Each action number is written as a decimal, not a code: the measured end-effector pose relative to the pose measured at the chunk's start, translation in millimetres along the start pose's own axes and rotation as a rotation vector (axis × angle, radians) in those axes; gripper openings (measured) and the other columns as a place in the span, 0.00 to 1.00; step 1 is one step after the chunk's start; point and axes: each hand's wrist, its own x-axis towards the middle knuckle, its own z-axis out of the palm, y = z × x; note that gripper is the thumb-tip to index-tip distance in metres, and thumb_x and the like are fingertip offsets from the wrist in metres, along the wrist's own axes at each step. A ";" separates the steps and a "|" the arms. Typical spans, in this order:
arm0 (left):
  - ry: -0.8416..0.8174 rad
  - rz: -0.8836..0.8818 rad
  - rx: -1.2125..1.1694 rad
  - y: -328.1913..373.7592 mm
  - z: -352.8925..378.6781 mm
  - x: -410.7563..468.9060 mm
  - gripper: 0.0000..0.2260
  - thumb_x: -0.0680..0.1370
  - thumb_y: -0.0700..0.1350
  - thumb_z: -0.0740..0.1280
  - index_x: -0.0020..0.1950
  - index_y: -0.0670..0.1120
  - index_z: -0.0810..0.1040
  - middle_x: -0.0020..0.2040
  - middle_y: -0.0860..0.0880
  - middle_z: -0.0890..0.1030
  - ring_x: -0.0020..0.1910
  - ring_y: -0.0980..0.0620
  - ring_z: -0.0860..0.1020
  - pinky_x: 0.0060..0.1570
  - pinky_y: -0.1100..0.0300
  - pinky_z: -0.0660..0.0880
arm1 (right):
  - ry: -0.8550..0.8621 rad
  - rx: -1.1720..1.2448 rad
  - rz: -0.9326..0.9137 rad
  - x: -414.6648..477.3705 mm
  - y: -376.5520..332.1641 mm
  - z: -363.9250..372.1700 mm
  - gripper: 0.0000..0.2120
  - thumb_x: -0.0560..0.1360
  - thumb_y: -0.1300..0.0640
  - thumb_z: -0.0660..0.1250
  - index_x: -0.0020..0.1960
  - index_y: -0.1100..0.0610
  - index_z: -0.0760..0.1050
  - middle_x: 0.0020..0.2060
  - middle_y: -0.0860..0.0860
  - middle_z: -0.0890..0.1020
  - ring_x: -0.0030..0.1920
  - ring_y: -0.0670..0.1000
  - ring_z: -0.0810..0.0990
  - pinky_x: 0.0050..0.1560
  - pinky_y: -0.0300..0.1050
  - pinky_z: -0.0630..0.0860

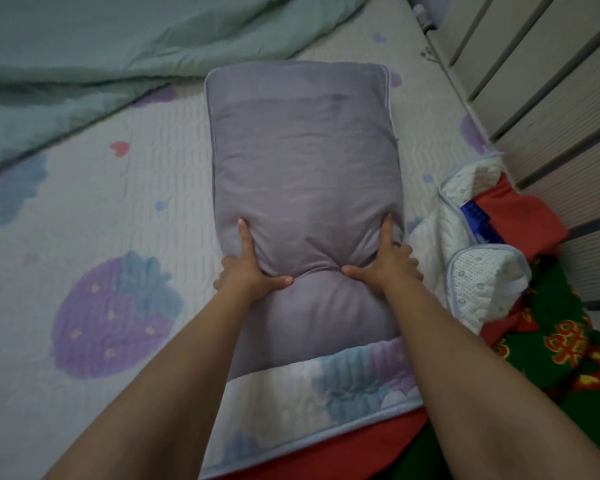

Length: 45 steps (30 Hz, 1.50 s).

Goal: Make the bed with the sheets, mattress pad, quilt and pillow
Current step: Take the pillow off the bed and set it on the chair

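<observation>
Both bare forearms reach straight out from the near edge, almost parallel, and meet the pillow (302,161) about a third of the way up from its near end. The left hand (248,268) clasps the pillow's left side: one finger lies straight along the fabric pointing far, the thumb points right into a deep crease, and the other fingers curl round the edge. The right hand (385,261) mirrors it on the right side, thumb pointing left. The two thumbs are near each other but apart, and the stuffing is squeezed into a waist between them.

The pillow is a plump rectangle in smooth greyish-lilac cloth with pale piping along its seams. Its long axis runs near to far, with the far end squared off.

It lies on the mattress pad (84,237), a white quilted sheet printed with purple strawberries and small hearts. The pad's right corner (482,278) is folded back, showing a dotted white underside. A rumpled, soft green quilt (84,64) is heaped at far left. A red sheet (326,452) shows at the near edge, beside a green flowered cloth (551,341). A slatted board (534,98) runs along the right.
</observation>
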 end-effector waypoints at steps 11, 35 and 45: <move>0.001 0.056 0.095 -17.9 -22.5 -64.6 0.43 0.72 0.45 0.67 0.77 0.56 0.41 0.67 0.36 0.71 0.63 0.36 0.73 0.61 0.47 0.70 | 0.003 0.036 -0.215 -79.9 -13.8 -15.1 0.50 0.68 0.43 0.74 0.76 0.42 0.42 0.67 0.61 0.71 0.63 0.61 0.74 0.59 0.51 0.72; 0.737 0.496 -0.288 -65.5 -272.2 -346.4 0.16 0.65 0.45 0.58 0.41 0.37 0.80 0.44 0.37 0.83 0.46 0.40 0.81 0.45 0.50 0.77 | 0.559 0.395 -0.654 -390.1 -103.0 -163.4 0.29 0.65 0.44 0.75 0.63 0.44 0.70 0.55 0.52 0.81 0.52 0.60 0.79 0.50 0.51 0.76; 1.084 0.513 -0.321 -175.1 -360.7 -541.8 0.20 0.67 0.46 0.59 0.53 0.42 0.83 0.51 0.41 0.84 0.51 0.43 0.81 0.53 0.52 0.77 | 0.663 0.497 -0.978 -584.1 -157.2 -172.8 0.28 0.63 0.42 0.74 0.61 0.44 0.71 0.52 0.50 0.83 0.51 0.59 0.80 0.49 0.49 0.76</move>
